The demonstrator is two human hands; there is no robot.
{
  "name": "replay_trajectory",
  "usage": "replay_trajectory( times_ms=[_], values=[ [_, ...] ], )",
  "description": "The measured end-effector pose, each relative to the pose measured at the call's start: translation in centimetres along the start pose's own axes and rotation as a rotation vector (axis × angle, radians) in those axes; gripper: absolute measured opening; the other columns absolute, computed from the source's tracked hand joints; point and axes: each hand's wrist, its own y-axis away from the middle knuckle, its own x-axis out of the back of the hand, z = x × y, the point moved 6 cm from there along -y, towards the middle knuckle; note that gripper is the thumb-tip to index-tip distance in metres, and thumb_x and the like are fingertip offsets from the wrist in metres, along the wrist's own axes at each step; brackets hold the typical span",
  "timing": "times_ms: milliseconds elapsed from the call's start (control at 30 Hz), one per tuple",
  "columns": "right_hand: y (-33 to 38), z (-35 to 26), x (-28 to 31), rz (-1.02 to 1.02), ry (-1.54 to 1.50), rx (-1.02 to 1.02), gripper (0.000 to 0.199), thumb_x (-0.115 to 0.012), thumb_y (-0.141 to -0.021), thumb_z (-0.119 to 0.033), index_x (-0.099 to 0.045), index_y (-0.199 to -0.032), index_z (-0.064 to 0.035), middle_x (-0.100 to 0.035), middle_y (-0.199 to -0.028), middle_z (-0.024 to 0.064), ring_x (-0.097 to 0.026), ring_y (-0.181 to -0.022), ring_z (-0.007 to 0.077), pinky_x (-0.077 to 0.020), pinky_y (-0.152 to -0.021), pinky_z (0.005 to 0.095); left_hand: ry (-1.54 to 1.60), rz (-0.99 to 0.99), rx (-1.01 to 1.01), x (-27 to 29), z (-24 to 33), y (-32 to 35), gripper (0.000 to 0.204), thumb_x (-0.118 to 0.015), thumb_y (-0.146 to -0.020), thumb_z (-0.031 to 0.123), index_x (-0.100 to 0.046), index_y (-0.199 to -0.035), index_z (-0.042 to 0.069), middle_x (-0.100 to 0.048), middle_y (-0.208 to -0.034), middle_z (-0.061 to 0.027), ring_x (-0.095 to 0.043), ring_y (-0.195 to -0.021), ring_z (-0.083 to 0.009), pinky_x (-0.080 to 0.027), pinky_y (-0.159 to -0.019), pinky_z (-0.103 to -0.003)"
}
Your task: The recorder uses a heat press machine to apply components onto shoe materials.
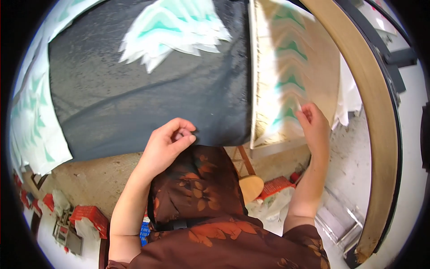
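Note:
Over the front part of a dark, sheet-covered table (148, 98), my left hand (168, 143) hovers with loosely curled fingers. A small gap shows between its thumb and forefinger, and nothing is held there. My right hand (313, 121) pinches the edge of a thin white piece with green chevrons (289, 114). That piece lies at the near end of an overlapping row on a pale, glossy board (324, 67) at the right. A fanned stack of similar white-and-green pieces (179, 31) rests on the far part of the dark table. Whether they are cloth or paper, I cannot tell.
More white-and-green sheets (38, 121) hang over the table's left side. A curved wooden rim (380, 89) bounds the right. Below are red boxes (89, 219), a round wooden stool top (251, 187) and a metal rack (342, 222).

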Motion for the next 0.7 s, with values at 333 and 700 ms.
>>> replay_trajectory(
  times_ms=[333, 700],
  values=[
    [-2.2, -17.4, -3.9, -0.116, -0.434, 0.399, 0.033, -0.066, -0.085, -0.010, -0.060, -0.116, -0.0038, -0.064, -0.109, 0.0080, -0.060, -0.097, 0.0183, -0.0480, -0.085, 0.0317, -0.284, 0.544, -0.276, 11.4, 5.3, -5.7, 0.025, -0.070, -0.081, 0.013, -0.064, -0.105, 0.006, -0.060, -0.091, -0.0039, -0.055, -0.080, -0.0130, -0.046, -0.073, -0.027],
    [-16.7, -29.8, -16.7, 0.019, -0.213, 0.443, 0.022, -0.066, -0.078, -0.024, -0.069, -0.094, -0.0088, -0.069, -0.092, 0.0098, -0.066, -0.090, 0.0271, -0.0506, -0.080, 0.0389, -0.783, 0.877, -0.356, 15.4, 6.7, -11.4, 0.051, -0.077, -0.073, 0.023, -0.060, -0.120, 0.013, -0.058, -0.113, -0.0118, -0.054, -0.107, -0.0315, -0.043, -0.093, -0.044]
  ],
)
